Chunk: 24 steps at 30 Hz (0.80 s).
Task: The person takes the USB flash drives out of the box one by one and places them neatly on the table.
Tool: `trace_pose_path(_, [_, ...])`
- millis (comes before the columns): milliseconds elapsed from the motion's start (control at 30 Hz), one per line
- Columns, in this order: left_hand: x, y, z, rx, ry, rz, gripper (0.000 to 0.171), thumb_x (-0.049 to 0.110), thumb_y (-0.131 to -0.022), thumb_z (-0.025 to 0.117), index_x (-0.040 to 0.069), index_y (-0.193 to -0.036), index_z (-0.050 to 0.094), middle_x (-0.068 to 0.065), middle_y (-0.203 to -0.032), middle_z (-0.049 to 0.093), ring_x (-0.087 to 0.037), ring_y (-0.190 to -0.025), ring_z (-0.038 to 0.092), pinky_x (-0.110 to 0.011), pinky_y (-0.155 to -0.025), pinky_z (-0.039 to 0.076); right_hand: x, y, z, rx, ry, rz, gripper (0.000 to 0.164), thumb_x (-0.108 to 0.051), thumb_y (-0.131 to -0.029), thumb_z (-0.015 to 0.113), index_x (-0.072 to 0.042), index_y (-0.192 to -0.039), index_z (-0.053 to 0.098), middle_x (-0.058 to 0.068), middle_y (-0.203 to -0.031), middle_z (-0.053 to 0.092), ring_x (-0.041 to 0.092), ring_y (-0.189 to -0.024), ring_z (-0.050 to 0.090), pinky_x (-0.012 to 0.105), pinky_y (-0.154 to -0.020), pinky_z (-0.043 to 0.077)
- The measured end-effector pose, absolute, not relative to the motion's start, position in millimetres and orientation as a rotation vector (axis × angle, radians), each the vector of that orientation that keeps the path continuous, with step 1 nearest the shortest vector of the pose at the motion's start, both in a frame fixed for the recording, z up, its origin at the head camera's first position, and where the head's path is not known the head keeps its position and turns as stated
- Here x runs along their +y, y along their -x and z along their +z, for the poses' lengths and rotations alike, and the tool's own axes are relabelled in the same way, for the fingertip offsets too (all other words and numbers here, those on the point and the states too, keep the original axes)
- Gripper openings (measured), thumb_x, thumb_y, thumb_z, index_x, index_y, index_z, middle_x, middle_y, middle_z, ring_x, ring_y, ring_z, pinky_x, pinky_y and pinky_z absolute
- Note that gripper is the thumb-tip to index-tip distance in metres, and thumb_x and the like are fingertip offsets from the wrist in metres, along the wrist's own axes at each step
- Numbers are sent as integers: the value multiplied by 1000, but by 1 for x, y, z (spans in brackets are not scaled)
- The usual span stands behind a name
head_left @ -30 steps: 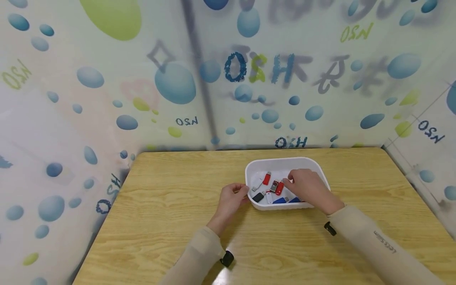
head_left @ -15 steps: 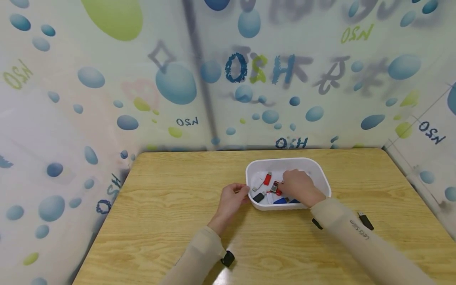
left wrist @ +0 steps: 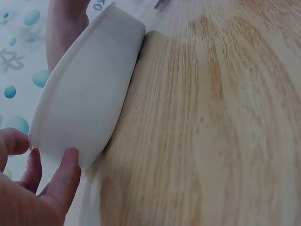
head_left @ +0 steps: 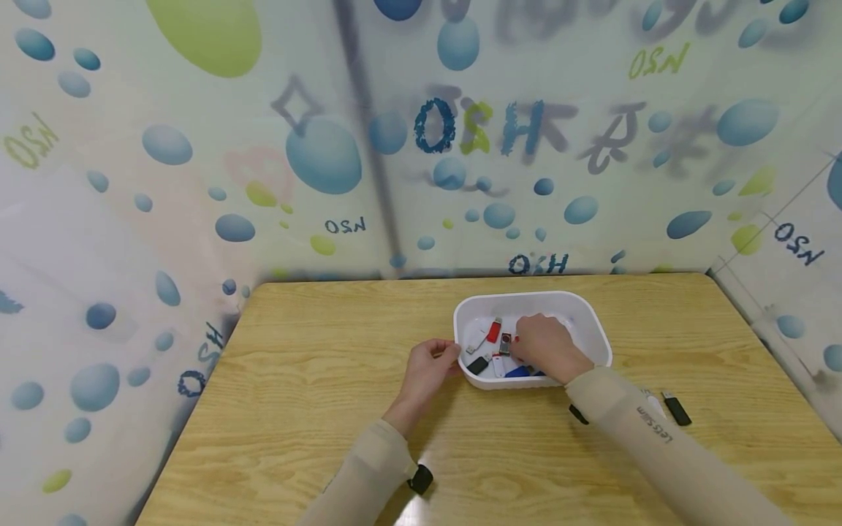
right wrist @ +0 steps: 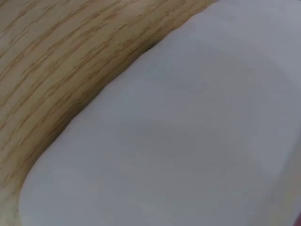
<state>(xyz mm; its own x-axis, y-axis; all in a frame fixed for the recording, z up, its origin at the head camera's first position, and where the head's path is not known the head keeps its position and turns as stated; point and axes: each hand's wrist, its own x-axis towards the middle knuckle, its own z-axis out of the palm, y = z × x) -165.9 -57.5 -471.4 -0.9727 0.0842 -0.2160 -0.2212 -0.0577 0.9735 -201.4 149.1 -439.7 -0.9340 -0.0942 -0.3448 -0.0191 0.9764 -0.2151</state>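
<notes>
A white plastic bin (head_left: 470, 305) stands on the wooden table, holding several USB flash drives. My left hand (head_left: 427, 367) pinches its left rim; in the left wrist view the fingertips (left wrist: 70, 157) lie against the outer wall. Inside the bin, my right hand (head_left: 546, 343) reaches down and pinches a red USB flash drive (head_left: 517, 339), mostly hidden by the hand. Left of it lie a black-and-silver swivel drive (head_left: 505, 343), another red drive (head_left: 493, 331), a black one (head_left: 477, 364), a white one (head_left: 498, 365) and a blue one (head_left: 517, 372).
Right of the bin, a black USB drive (head_left: 676, 409) lies on the table (head_left: 316, 380), beside a white drive (head_left: 655, 403) partly covered by the right sleeve. A patterned wall (head_left: 395, 183) rises behind the table's far edge.
My right hand has moved left within the bin and come down over the red drive. As the sleeve shifted, the black and white drives on the table came into view. My left hand stays put.
</notes>
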Motion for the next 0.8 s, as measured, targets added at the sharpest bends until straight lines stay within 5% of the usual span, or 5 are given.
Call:
trace_pose_path(433, [-56, 166, -471, 2002, 167, 2122, 24, 8, -95, 58, -13, -106, 59, -24, -105, 60, -35, -95, 65, -37, -83, 59, 151, 199, -441, 2831, 123, -284, 13, -14, -90, 64, -4, -83, 63, 7, -66, 55, 20, -59, 54, 28, -51, 44])
trace_pose_path(800, [-56, 168, -474, 2011, 185, 2116, 26, 9, -94, 60, -12, -108, 59, -20, -104, 60, -34, -96, 65, -36, -82, 59, 179, 182, -411, 2956, 71, -517, 22, -24, -90, 67, -3, -98, 64, 4, -76, 59, 21, -65, 52, 28, -53, 45])
